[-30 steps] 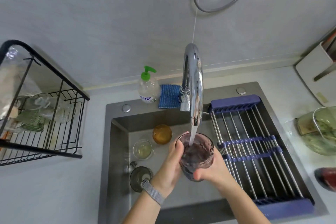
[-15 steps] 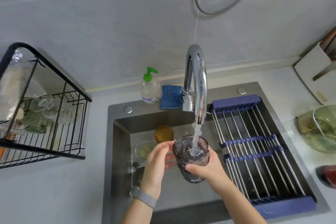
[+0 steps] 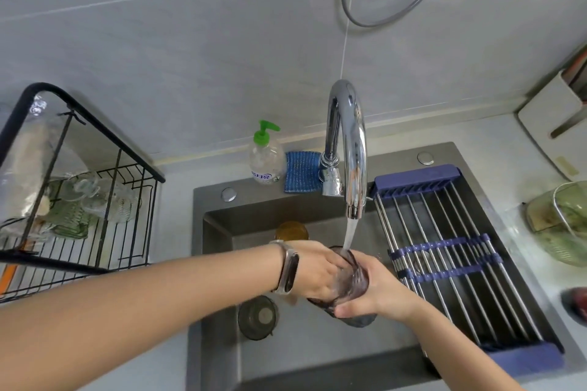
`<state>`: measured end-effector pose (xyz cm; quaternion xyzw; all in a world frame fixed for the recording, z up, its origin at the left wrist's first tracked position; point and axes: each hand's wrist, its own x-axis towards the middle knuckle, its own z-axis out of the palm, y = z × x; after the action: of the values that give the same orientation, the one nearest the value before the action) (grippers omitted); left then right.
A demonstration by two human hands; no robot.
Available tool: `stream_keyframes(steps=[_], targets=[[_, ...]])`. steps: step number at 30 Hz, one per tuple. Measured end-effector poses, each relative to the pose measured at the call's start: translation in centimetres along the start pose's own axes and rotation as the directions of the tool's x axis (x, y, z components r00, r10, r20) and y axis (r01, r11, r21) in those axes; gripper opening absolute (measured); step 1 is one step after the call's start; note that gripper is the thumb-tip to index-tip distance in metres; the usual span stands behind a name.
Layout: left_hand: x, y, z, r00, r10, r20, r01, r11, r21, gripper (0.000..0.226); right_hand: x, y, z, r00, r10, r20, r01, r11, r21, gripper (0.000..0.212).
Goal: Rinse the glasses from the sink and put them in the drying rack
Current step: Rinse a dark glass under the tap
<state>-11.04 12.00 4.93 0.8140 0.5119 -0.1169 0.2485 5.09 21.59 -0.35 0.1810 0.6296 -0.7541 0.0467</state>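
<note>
Left fingers: left hand [image 3: 320, 273] reaches into the mouth of the purple glass [image 3: 352, 289]; fingertips are hidden inside, so I cannot tell whether they are curled or straight.
Right fingers: right hand [image 3: 378, 289] is wrapped round the outside of the glass, thumb across the lower wall, clamped on it.
Glass position: held over the sink [image 3: 216, 343], tilted with the mouth toward the left hand, directly under the water stream [image 3: 349, 233] from the tap [image 3: 349, 143].
Change from a second ago: the glass was then upright and filling, the left hand only touching the rim; half a second ago the left hand was drawn back beside it. Now the left forearm comes in from the left and the hand is inside the glass, which is tipped over.
Step in hand: judged to be rubbing out the inside under running water.
Done: black drying rack [image 3: 79, 232] at left already holds several pieces of glassware, clear and green.
Left: this glass is not yet racked; amber glass [image 3: 290, 231] sits on the sink floor behind the wrists. Any other glass there is hidden by the forearm.
Progress: judged partway through, at least two glasses to go.
</note>
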Motion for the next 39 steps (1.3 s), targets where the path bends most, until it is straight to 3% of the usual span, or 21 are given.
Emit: stream_keyframes(steps=[3, 5, 7, 8, 9, 11, 13, 14, 15, 17, 20, 22, 24, 25, 28, 30, 33, 35, 36, 37, 39], targets=[[2.1, -0.4, -0.4, 0.986, -0.157, 0.061, 0.166, 0.961, -0.223, 0.027, 0.5, -0.5, -0.3, 0.993, -0.050, -0.109, 0.047, 0.999, -0.025, 0.066], [3.2, 0.0, -1.5, 0.944, -0.284, 0.170, 0.328, 0.866, -0.376, 0.012, 0.8, -0.5, -0.9, 0.973, -0.108, -0.203, 0.103, 0.994, -0.034, 0.068], [3.7, 0.5, -2.6, 0.944, -0.289, 0.157, 0.324, 0.737, -0.594, 0.014, 0.9, -0.2, -1.4, 0.955, -0.132, -0.266, 0.131, 0.991, -0.023, 0.068], [3.7, 0.5, -2.6, 0.966, -0.223, 0.129, 0.255, 0.756, -0.603, 0.023, 0.8, -0.1, -1.6, 0.954, -0.128, -0.271, 0.131, 0.991, -0.010, 0.068], [3.7, 0.5, -2.4, 0.985, -0.161, 0.060, 0.168, 0.821, -0.545, 0.030, 0.7, 0.0, -1.7, 0.957, -0.123, -0.264, 0.127, 0.992, -0.003, 0.069], [3.6, 0.3, -0.9, 0.997, -0.056, 0.062, 0.072, 0.951, -0.301, 0.019, 0.2, 0.3, -1.8, 0.972, -0.099, -0.212, 0.101, 0.995, -0.002, 0.069], [3.0, -1.0, 1.2, 0.997, 0.037, 0.073, -0.039, 0.999, 0.023, 0.025, -0.2, 0.7, -1.7, 0.987, -0.064, -0.146, 0.063, 0.998, -0.011, 0.071], [2.5, -1.7, 2.2, 0.997, 0.073, -0.040, -0.068, 0.992, 0.104, 0.027, -0.3, 0.7, -1.6, 0.991, -0.057, -0.122, 0.055, 0.998, -0.022, 0.072], [2.0, -2.4, 2.9, 0.985, 0.075, -0.156, -0.062, 0.994, 0.086, 0.026, -0.2, 0.7, -1.6, 0.992, -0.060, -0.108, 0.056, 0.998, -0.035, 0.072], [1.2, -2.5, 3.0, 0.940, -0.099, -0.327, 0.069, 0.992, -0.103, 0.030, 0.1, 0.3, -1.5, 0.990, -0.084, -0.111, 0.078, 0.995, -0.060, 0.072], [2.4, 0.0, 2.7, 0.903, -0.324, -0.284, 0.276, 0.941, -0.195, 0.021, 0.6, -0.6, -1.5, 0.970, -0.102, -0.222, 0.095, 0.995, -0.039, 0.066], [2.5, 0.8, 2.8, 0.882, -0.388, -0.268, 0.306, 0.903, -0.301, 0.018, 0.7, -0.8, -1.7, 0.961, -0.098, -0.258, 0.102, 0.995, 0.001, 0.063], [2.1, 0.4, 3.2, 0.873, -0.351, -0.337, 0.242, 0.914, -0.326, 0.011, 0.7, -0.6, -1.7, 0.970, -0.103, -0.220, 0.100, 0.995, -0.025, 0.064], [1.9, -0.2, 3.8, 0.900, -0.253, -0.355, 0.187, 0.960, -0.210, 0.011, 0.6, -0.5, -1.6, 0.979, -0.102, -0.175, 0.092, 0.994, -0.062, 0.065], [1.5, -1.7, 4.1, 0.984, -0.045, -0.175, 0.057, 0.996, 0.066, 0.026, 0.5, 0.1, -1.0, 0.991, -0.072, -0.115, 0.061, 0.994, -0.094, 0.064], [1.2, -1.0, 2.6, 0.971, -0.066, -0.228, 0.047, 0.995, -0.089, 0.026, 0.4, 0.5, -0.8, 0.984, -0.064, -0.169, 0.058, 0.997, -0.044, 0.068], [1.1, -0.1, 2.9, 0.838, -0.275, -0.471, 0.046, 0.897, -0.440, 0.032, 0.2, 1.1, -0.5, 0.951, -0.023, -0.307, 0.052, 0.995, 0.088, 0.092], [1.1, 0.3, 5.5, 0.722, -0.492, -0.486, 0.136, 0.790, -0.598, 0.059, 0.1, 1.7, -0.4, 0.919, -0.004, -0.394, 0.088, 0.977, 0.196, 0.101], [1.0, 0.9, 6.8, 0.684, -0.604, -0.408, 0.098, 0.631, -0.769, 0.072, 0.0, 1.9, -0.1, 0.905, -0.007, -0.426, 0.136, 0.952, 0.273, 0.098], [0.9, 2.1, 7.5, 0.680, -0.669, -0.301, -0.030, 0.384, -0.923, 0.080, -0.2, 1.9, 0.3, 0.893, -0.002, -0.450, 0.179, 0.919, 0.351, 0.091], [1.4, 4.8, 7.6, 0.733, -0.661, -0.161, -0.363, -0.180, -0.914, 0.083, -0.5, 1.1, 1.8, 0.879, 0.077, -0.471, 0.192, 0.846, 0.498, 0.094]])
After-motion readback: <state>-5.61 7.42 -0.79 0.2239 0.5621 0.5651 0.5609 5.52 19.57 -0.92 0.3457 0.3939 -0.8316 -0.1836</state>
